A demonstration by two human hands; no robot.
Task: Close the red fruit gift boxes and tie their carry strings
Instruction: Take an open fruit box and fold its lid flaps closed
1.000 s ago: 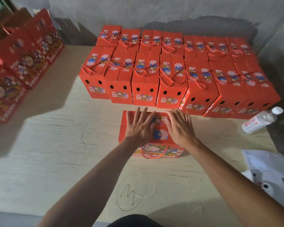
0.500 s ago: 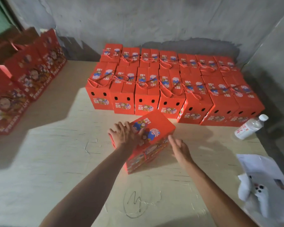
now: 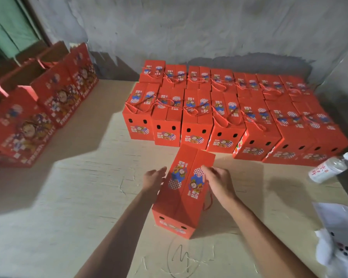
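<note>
Left hand point(image 3: 154, 177) fingers straight, laid flat against left side of red gift box point(image 3: 184, 189). Right hand point(image 3: 217, 181) fingers loosely curled at box's right top edge; grip unclear. Box upright on counter point(image 3: 78, 197), top flaps closed, printed with cartoon figures; red string point(image 3: 209, 203) hung at right side.

- Left hand point(image 3: 153, 177): fingers straight and together, pointing toward 1 o'clock, palm turned inward to the right.
- Left forearm runs from 7 o'clock up toward centre, bare.
- Right hand point(image 3: 217, 180): back toward the camera, fingers bent at the knuckles, tips pointing to 10 o'clock.
- Right forearm enters from 5 o'clock, bare, angled up-left.
</note>
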